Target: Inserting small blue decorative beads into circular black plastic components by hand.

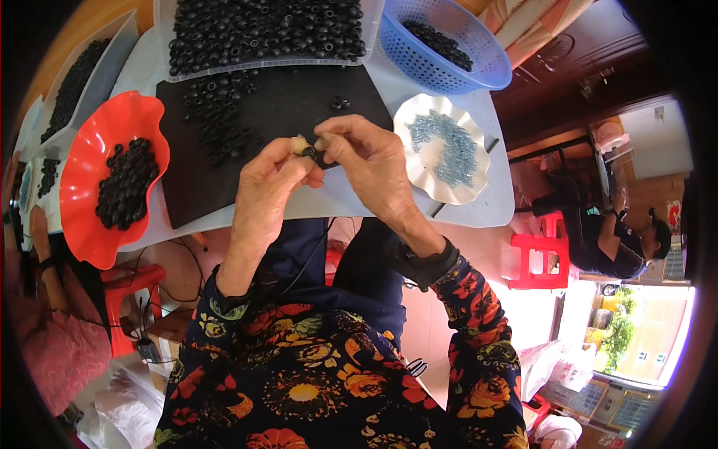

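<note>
Over the near edge of a black mat (299,97), my two hands meet. My left hand (271,179) pinches a small black bead-like piece (309,151) with a hole in it. Pale tape seems to wrap a fingertip there. Close against it, my right hand (370,161) has thumb and finger pressed together; whatever is between them is too small to make out. Loose black pieces (217,123) of the same sort lie on the mat's left part, and a few (340,102) sit just beyond my hands. A white scalloped dish (426,179) beside my right hand holds tiny clear bluish pieces (452,146).
A red wavy dish (82,179) of finished-looking black pieces stands left. Behind are a clear bin (170,75) of black pieces and a blue perforated basket (486,78). Another person's hand (40,224) shows at far left; someone (621,239) sits far right near red stools (540,262).
</note>
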The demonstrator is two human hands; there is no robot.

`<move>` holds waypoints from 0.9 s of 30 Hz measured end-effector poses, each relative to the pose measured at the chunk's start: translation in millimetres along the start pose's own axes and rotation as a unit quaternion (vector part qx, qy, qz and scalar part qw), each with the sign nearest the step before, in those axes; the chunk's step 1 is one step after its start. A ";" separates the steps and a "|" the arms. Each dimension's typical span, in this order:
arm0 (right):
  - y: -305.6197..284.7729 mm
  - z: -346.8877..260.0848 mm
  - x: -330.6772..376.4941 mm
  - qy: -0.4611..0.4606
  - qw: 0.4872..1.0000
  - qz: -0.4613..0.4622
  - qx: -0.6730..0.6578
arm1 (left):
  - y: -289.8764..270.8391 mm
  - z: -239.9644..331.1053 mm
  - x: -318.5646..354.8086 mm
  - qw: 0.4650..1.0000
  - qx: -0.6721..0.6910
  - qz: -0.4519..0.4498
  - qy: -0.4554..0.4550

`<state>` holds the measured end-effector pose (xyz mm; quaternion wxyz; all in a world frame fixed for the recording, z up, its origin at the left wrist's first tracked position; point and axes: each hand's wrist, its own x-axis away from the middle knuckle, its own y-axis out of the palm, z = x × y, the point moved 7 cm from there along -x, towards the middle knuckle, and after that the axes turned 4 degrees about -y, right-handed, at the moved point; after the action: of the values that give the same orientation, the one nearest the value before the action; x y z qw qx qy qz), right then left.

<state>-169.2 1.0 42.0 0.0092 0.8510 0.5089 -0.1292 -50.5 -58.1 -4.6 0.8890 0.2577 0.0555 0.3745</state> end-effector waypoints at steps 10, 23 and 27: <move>-3.6 -13.6 14.2 -0.047 0.991 -0.036 0.123 | -11.5 1.7 -2.6 0.999 0.029 0.018 0.042; -136.4 -4.8 2.2 -0.107 0.884 0.024 0.455 | -11.3 1.6 -5.3 0.999 0.010 0.027 0.034; -162.8 -6.8 5.4 -0.054 0.902 0.108 0.415 | -12.4 2.2 -4.5 0.998 -0.001 0.034 0.051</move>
<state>-306.7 85.1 66.2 -0.3036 0.8193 0.3127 -0.3726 -45.2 -69.4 -9.4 0.8718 0.2392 0.0917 0.4175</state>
